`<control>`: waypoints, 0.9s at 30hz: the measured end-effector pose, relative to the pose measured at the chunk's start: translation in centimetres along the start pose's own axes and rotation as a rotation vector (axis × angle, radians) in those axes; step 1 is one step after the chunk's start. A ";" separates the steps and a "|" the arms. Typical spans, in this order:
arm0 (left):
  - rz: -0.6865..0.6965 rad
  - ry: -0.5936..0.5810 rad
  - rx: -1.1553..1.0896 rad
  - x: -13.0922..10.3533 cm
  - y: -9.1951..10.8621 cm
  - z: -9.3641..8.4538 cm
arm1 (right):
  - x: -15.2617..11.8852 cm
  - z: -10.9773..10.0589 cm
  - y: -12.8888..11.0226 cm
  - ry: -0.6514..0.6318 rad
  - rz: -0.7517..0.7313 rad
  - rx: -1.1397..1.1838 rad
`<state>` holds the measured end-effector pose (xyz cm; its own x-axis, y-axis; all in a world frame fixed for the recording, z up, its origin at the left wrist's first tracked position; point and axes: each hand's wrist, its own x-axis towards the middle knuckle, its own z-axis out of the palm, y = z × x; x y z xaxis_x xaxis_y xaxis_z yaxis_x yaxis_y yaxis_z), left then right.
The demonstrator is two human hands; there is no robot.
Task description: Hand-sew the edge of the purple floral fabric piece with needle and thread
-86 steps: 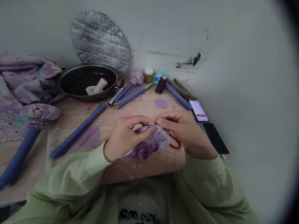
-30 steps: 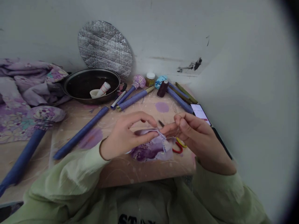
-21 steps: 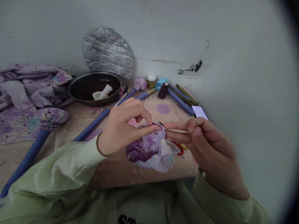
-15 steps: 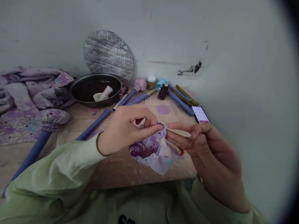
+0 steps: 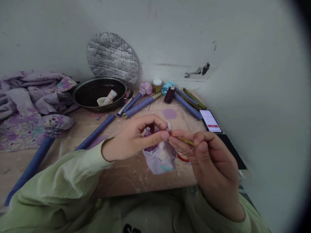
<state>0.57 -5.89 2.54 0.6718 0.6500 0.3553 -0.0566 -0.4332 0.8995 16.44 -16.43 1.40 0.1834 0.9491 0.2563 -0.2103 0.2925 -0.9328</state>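
A piece of purple floral fabric (image 5: 160,158) hangs below my hands at the front middle of the table. My left hand (image 5: 137,136) pinches its gathered top edge between thumb and index finger. My right hand (image 5: 211,165) has its thumb and index finger closed on a thin needle (image 5: 185,153), whose end points down and left toward the fabric. Its other fingers reach to the gathered edge beside my left fingertips. Partly behind the right fingers is a red and yellow loop (image 5: 182,158), perhaps scissor handles, lying by the fabric.
A black pan (image 5: 99,94) holding a small white cup stands at the back left, near heaped floral cloth (image 5: 21,103). Blue wrapped sticks (image 5: 97,131), a dark thread spool (image 5: 169,95), a lidded jar (image 5: 157,86) and a lit phone (image 5: 210,121) lie around.
The fabric has shifted slightly left and hangs lower under my left fingers. My right hand has moved left, its fingertips now at the gathered edge, and the phone and yellow handle show more.
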 end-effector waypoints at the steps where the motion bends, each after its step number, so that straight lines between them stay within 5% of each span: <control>1: 0.027 0.011 0.013 0.0 -0.1 0.0 | 0.0 0.0 0.0 -0.001 -0.002 0.000; 8: 0.129 0.051 0.133 0.3 -0.4 -0.1 | 0.1 -0.3 0.0 0.028 -0.013 -0.071; 17: 0.453 0.090 0.625 0.9 -1.4 -0.4 | 0.7 -0.5 0.6 -0.017 -0.094 -0.541; 27: 0.280 0.100 0.357 -2.9 -4.1 2.0 | -2.4 -0.4 5.1 0.061 0.040 -0.495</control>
<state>0.28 -7.22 -2.72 0.5912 0.5266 0.6109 0.0437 -0.7773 0.6276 15.29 -17.28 -4.09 0.2435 0.9454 0.2166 0.2601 0.1515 -0.9536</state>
